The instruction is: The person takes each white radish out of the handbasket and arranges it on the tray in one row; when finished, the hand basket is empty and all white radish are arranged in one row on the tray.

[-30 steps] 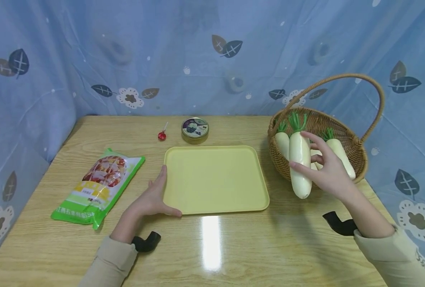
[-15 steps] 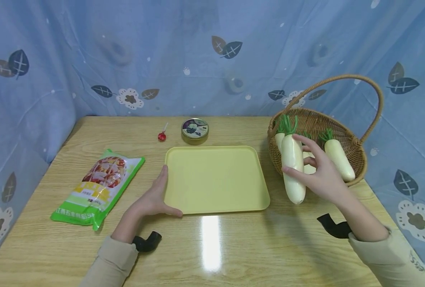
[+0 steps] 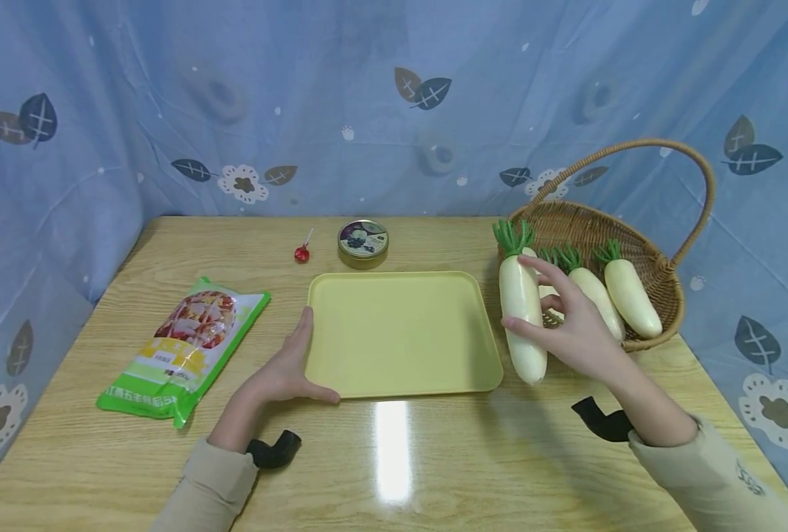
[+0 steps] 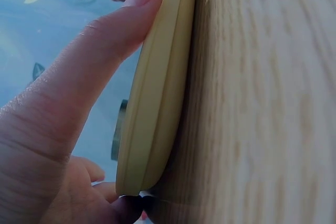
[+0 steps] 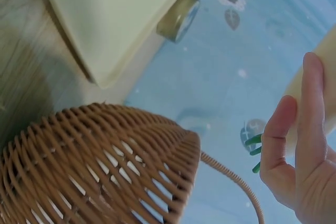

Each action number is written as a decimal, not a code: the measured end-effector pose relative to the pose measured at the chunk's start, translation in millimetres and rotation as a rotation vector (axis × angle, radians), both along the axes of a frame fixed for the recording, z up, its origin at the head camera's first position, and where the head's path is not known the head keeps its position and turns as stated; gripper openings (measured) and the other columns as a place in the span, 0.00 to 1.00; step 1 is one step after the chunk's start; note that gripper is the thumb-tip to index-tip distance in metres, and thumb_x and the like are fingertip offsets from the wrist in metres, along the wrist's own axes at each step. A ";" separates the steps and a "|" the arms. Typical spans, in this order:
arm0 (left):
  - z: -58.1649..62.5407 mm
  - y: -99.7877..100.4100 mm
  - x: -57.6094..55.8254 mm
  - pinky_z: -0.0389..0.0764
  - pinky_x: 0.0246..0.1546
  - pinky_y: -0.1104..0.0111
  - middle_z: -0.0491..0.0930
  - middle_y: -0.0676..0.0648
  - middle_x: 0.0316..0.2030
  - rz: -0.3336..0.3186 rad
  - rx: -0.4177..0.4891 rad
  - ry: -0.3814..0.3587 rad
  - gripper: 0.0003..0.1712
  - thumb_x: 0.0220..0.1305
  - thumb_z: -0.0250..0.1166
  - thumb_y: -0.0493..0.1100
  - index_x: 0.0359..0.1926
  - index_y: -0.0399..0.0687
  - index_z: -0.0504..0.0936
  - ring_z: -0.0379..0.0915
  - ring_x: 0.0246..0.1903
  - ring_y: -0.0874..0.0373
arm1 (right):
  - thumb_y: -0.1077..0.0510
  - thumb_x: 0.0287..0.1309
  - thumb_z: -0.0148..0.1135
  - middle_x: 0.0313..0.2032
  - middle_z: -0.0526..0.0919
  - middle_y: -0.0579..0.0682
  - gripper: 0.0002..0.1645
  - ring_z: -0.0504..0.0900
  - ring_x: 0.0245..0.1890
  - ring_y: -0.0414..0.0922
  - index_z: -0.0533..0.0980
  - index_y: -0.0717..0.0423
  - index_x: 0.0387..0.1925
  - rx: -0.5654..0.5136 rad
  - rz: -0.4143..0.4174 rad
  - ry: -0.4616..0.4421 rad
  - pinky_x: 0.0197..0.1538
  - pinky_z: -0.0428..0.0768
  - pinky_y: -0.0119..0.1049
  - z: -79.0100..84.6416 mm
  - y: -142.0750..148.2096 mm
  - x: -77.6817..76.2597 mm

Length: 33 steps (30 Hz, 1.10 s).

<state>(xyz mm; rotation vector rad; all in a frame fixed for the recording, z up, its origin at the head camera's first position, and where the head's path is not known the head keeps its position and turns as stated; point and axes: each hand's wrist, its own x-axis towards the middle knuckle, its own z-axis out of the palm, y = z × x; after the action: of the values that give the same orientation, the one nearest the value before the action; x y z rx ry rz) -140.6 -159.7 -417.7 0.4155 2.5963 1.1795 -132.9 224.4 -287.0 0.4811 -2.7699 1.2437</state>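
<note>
In the head view, my right hand grips a white radish with green leaf stalks, thumb and fingers on its right side. It hangs nearly upright between the pale yellow tray and the basket. The right wrist view shows fingers against the radish's pale body. My left hand rests at the tray's near left corner, thumb along the front edge and fingers at the left side. Seen from the left wrist, the thumb lies straight against the tray's rim. More white radishes lie in the wicker basket.
Left of the tray lies a green-edged food bag. Behind the tray are a red lollipop and a round tin. The basket's tall handle arches up at the right. A blue patterned curtain surrounds the wooden table.
My right hand has carried the radish left and slightly toward me, off the front of the basket, uncovering another radish inside. My left hand stays at the tray corner.
</note>
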 end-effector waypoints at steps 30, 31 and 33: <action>-0.8 -2.0 -1.1 0.38 0.64 0.46 0.22 0.40 0.69 -0.004 -0.013 0.000 0.83 0.29 0.79 0.57 0.68 0.41 0.23 0.23 0.67 0.41 | 0.56 0.40 0.74 0.50 0.67 0.56 0.50 0.77 0.40 0.56 0.58 0.37 0.64 -0.130 0.110 -0.099 0.34 0.79 0.43 -21.0 -36.0 -19.0; -0.8 -2.0 -1.1 0.38 0.64 0.46 0.22 0.40 0.69 -0.005 -0.016 0.001 0.83 0.28 0.79 0.58 0.68 0.41 0.23 0.23 0.67 0.42 | 0.57 0.40 0.74 0.49 0.68 0.57 0.50 0.77 0.40 0.56 0.58 0.38 0.64 -0.130 0.118 -0.098 0.34 0.79 0.43 -21.7 -37.3 -19.6; -0.8 -1.9 -1.2 0.37 0.64 0.46 0.22 0.40 0.69 -0.007 -0.014 -0.003 0.83 0.29 0.79 0.57 0.68 0.40 0.23 0.23 0.67 0.42 | 0.58 0.40 0.74 0.48 0.69 0.58 0.49 0.78 0.39 0.56 0.59 0.40 0.64 -0.130 0.131 -0.090 0.34 0.79 0.43 -23.2 -39.7 -20.8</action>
<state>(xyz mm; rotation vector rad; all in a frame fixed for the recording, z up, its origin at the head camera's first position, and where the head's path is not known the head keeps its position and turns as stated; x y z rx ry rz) -141.7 -161.6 -418.4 0.4195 2.5970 1.1575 -153.7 184.7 -310.2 0.6193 -2.7451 1.4991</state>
